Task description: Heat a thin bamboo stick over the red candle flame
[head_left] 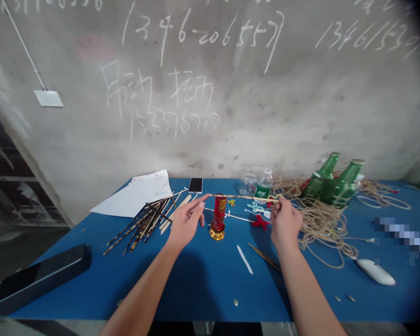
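Note:
My right hand (285, 217) pinches one end of a thin, pale brown stick (245, 197), held nearly level. The stick reaches left to the fingertips of my left hand (188, 220), whose fingers are stretched out. Below the stick stands an upright red candle (219, 213) with gold marks on a gold base (217, 234); whether stick and candle touch, I cannot tell. A red star-shaped piece (261, 223) lies between the candle and my right hand, joined to another thin stick (236, 217). Behind it sit a pale green looped ornament (255, 207) and a small yellow-red flower shape (231, 202).
Dark and pale sticks (150, 224) lie left, beside white paper (136, 196) and a phone (196, 185). A long black box (45, 275) is front left. Right are coiled cord (322, 224), green bottles (345, 184), a clear jar (248, 185) and a white tool (376, 272).

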Available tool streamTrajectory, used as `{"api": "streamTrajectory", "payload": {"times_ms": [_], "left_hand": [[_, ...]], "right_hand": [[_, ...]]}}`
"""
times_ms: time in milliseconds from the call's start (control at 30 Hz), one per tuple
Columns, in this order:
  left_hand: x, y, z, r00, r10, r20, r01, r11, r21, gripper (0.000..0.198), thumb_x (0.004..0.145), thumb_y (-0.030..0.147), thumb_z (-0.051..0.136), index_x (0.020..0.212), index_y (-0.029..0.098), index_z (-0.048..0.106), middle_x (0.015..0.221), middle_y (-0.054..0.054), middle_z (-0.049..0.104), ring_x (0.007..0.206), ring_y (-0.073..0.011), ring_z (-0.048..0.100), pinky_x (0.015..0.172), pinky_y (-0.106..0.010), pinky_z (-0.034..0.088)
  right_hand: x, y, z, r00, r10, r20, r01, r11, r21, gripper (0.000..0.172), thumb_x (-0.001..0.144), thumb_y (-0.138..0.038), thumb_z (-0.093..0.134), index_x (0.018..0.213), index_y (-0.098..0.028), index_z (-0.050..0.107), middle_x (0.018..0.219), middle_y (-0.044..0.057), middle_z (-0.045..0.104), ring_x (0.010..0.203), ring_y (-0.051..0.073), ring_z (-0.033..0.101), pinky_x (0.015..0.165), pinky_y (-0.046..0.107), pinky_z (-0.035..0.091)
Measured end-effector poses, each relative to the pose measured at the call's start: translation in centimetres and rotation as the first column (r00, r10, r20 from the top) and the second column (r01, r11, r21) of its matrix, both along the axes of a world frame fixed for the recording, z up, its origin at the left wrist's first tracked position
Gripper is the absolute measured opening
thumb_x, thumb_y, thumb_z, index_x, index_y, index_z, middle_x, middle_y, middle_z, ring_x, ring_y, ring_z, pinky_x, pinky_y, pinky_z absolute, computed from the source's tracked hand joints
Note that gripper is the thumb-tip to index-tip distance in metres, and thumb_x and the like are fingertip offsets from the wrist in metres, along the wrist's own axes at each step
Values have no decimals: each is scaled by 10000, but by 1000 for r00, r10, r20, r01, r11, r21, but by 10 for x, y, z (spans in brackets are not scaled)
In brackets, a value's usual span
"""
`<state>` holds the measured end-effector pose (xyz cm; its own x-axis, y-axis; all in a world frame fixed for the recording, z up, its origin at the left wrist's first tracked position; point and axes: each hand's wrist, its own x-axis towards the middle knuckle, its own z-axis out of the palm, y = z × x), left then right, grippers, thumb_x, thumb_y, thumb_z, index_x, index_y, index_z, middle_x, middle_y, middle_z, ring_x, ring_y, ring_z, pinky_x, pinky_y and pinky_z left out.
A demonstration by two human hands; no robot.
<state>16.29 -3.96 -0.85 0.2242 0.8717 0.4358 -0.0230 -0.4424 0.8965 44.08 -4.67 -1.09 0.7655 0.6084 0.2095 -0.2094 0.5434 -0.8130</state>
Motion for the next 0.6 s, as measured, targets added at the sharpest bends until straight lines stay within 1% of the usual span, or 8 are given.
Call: {"api": "streamTrajectory", "payload": {"times_ms": [167, 367, 600], "left_hand": [[0, -1, 0, 999, -23, -29, 23, 1000, -7, 600, 1047, 527, 560, 1522, 164, 606, 598, 19, 611, 440, -85, 400, 447, -227, 293], [0, -2, 2, 999, -35, -39, 34, 999, -14, 615, 1039, 536, 559, 1517, 153, 610, 586, 19, 609, 430, -86, 394, 446, -227, 293], [1, -5, 4, 997, -57, -46, 56, 998, -35, 626, 1039, 537, 554, 1532, 152, 592, 586, 21, 614, 424, -86, 389, 450, -230, 295]], "right_hand": [[1, 0, 0, 1000, -6, -14, 6, 1000, 14, 347, 809, -358, 730, 611, -207, 488, 545, -74, 395, 469, 69, 284, 408, 217, 193], [0, -2, 1, 1000, -22, -5, 22, 1000, 14, 403, 825, -400, 747, 611, -218, 459, 536, -78, 380, 469, 73, 282, 407, 215, 200], [0, -2, 2, 1000, -24, -6, 24, 999, 21, 387, 819, -381, 735, 603, -217, 459, 531, -78, 370, 466, 73, 281, 404, 220, 196]]}}
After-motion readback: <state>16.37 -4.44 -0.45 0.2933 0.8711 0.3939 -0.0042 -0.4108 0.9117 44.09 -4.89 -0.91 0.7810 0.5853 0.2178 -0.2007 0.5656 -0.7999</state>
